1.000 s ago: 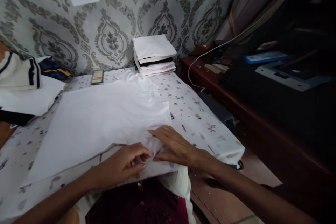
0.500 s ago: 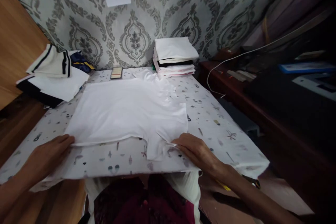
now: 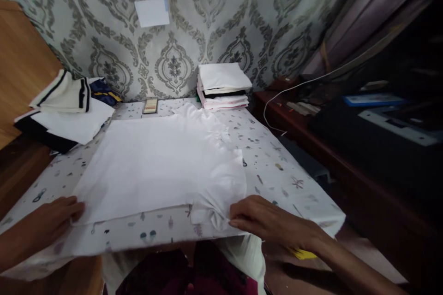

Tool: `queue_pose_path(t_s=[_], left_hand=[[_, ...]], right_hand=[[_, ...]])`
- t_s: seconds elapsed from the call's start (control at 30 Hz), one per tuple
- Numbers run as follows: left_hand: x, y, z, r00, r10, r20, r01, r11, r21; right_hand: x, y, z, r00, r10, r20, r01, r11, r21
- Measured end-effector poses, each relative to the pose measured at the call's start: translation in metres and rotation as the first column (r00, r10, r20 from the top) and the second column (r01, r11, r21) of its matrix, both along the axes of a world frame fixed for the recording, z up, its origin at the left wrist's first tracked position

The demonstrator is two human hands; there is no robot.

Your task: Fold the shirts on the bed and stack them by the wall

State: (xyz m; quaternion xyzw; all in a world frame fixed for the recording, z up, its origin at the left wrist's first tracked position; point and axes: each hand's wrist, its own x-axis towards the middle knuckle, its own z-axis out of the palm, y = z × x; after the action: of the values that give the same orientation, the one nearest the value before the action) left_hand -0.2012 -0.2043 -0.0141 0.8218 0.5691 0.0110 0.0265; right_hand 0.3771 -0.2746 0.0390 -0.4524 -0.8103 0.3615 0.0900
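A white shirt (image 3: 148,161) lies spread on the patterned white tablecloth (image 3: 270,179), its hem side to the left and its gathered, wrinkled neck and sleeve side to the right. My left hand (image 3: 57,214) pinches the near left corner of the shirt. At the near right, my right hand (image 3: 258,216) grips the sleeve, where the cloth bunches into folds beside the fingertips. Between my hands the near edge runs almost straight.
Folded clothes are stacked (image 3: 224,83) at the back right, and a looser pile (image 3: 69,106) lies back left. A small pixelated item (image 3: 150,106) sits near the wall. Right of the table, a dark red surface (image 3: 290,115) carries a white cable (image 3: 294,85).
Both hands have drawn the shirt's near edge closer to me, and its body looks smoother and wider. The view has also tilted up slightly.
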Motion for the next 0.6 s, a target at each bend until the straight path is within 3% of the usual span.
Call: queue_pose_path(t_s=[0.07,0.1,0.13,0.2,0.27,0.3,0.37,0.43,0.5,0.6], left_hand=[[0.016,0.009,0.013,0.997,-0.021,0.077,0.027,0.997,-0.076],[0.034,0.014,0.023,0.994,-0.031,0.107,0.042,0.994,-0.101],[0.059,0.019,0.033,0.991,-0.044,0.125,0.056,0.994,-0.097],[0.125,0.029,0.051,0.974,-0.167,0.151,0.186,0.975,-0.119],[0.199,0.039,0.058,0.921,-0.341,0.187,0.358,0.931,-0.07],[0.234,0.044,0.057,0.887,-0.422,0.187,0.438,0.898,-0.051],[0.295,0.053,0.045,0.818,-0.546,0.181,0.56,0.828,-0.029],[0.338,0.058,0.029,0.787,-0.59,0.178,0.605,0.796,-0.037],[0.363,0.061,0.015,0.744,-0.641,0.188,0.663,0.744,-0.084],[0.374,0.068,0.009,0.667,-0.701,0.254,0.742,0.655,-0.142]], right_hand=[[0.009,0.012,-0.004,0.991,-0.13,-0.019,0.13,0.992,0.001],[0.015,0.021,-0.008,0.966,-0.26,-0.013,0.26,0.965,0.041],[0.021,0.031,-0.012,0.909,-0.416,-0.006,0.415,0.903,0.11],[0.03,0.052,-0.022,0.722,-0.692,0.025,0.661,0.7,0.271],[0.034,0.072,-0.029,0.585,-0.807,0.084,0.739,0.572,0.356],[0.034,0.08,-0.031,0.557,-0.822,0.118,0.745,0.557,0.366],[0.031,0.09,-0.031,0.559,-0.808,0.186,0.731,0.586,0.35],[0.028,0.093,-0.029,0.578,-0.784,0.225,0.711,0.62,0.333],[0.029,0.089,-0.028,0.578,-0.78,0.24,0.706,0.626,0.331],[0.037,0.08,-0.029,0.552,-0.798,0.241,0.73,0.602,0.322]])
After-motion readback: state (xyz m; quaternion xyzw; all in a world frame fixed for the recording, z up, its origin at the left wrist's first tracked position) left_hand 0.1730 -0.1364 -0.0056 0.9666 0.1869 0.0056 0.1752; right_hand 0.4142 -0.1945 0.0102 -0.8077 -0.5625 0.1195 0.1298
